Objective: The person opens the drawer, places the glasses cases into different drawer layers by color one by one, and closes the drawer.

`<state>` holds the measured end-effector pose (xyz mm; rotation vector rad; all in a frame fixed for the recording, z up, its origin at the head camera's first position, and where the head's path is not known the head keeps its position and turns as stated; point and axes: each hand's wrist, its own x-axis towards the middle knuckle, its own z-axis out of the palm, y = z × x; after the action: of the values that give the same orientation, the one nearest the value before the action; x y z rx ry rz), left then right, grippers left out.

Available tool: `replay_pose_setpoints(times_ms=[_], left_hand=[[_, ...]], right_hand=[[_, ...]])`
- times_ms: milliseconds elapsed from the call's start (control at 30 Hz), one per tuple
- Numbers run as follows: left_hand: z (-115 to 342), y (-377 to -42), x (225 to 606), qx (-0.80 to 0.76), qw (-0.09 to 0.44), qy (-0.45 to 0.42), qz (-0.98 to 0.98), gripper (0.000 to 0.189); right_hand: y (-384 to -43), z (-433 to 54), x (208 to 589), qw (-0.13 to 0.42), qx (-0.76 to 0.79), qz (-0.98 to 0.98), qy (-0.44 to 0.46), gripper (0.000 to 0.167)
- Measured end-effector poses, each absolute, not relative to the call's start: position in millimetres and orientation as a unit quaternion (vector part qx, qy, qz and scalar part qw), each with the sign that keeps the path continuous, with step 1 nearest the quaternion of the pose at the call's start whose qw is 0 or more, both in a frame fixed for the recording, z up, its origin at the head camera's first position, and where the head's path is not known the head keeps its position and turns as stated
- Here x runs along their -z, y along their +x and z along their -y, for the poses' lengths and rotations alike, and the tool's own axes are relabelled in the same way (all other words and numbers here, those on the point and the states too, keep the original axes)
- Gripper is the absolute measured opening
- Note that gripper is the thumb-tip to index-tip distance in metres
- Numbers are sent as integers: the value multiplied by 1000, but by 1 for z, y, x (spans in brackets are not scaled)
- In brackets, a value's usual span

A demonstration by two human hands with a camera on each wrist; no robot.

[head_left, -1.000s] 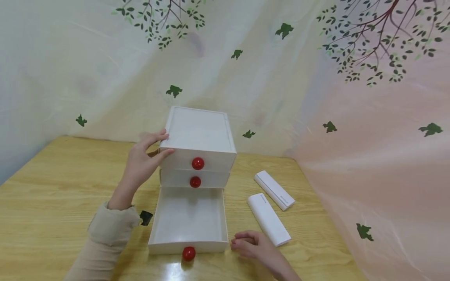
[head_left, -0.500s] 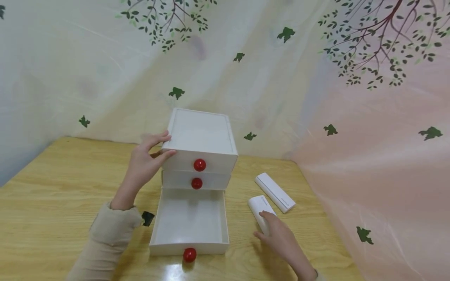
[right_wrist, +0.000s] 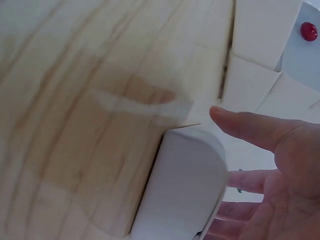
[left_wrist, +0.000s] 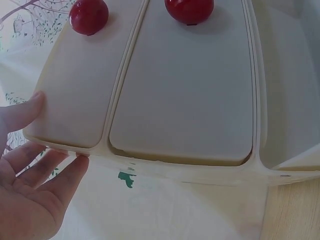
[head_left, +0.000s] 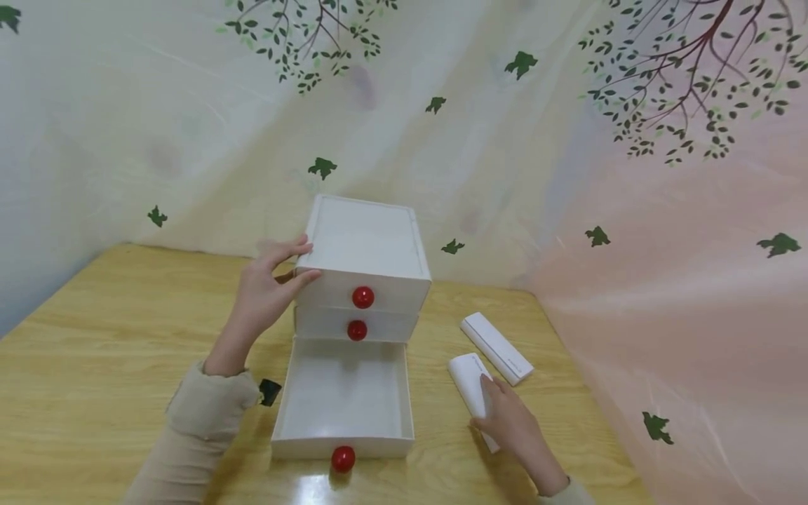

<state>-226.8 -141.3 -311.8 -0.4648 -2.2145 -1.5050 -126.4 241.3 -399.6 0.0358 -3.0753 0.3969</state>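
Note:
My left hand grips the left front corner of a white drawer unit. In the left wrist view the thumb lies on a drawer front and the fingers meet the side. The lowest drawer stands pulled out, bare inside; the two drawers above it are shut. On the right, my right hand holds the nearer white oblong case, thumb at its left edge, fingers over its far side. The palm hides part of the case. A second white case lies just beyond.
Red ball knobs stick out from the drawer fronts. A small black piece shows beside the left cuff. The wooden table ends at a printed cloth backdrop behind and to the right.
My right hand has moved right from beside the open drawer onto the nearer white case, and its thumb has come to the case's edge. The left hand keeps its place on the drawer unit.

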Motion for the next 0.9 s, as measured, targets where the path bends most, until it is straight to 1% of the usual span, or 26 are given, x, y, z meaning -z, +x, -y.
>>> replay_pose_setpoints(times_ms=[200, 367, 467, 600, 733, 900], left_hand=[[142, -228, 313, 541, 208, -162, 799, 45], [143, -227, 312, 539, 211, -161, 799, 44], [143, -227, 311, 538, 211, -161, 800, 43], [142, -227, 312, 539, 209, -158, 801, 43], [141, -227, 312, 541, 208, -159, 799, 44], [141, -228, 314, 544, 208, -159, 797, 44]], right_hand=[[-130, -246, 405, 19, -108, 994, 26, 86], [-133, -250, 404, 45, -104, 992, 60, 80], [-132, -251, 401, 44, -120, 990, 57, 77], [-128, -249, 391, 32, -158, 986, 37, 77], [-123, -247, 375, 32, -219, 975, 26, 75], [-122, -245, 355, 19, -332, 941, 60, 73]])
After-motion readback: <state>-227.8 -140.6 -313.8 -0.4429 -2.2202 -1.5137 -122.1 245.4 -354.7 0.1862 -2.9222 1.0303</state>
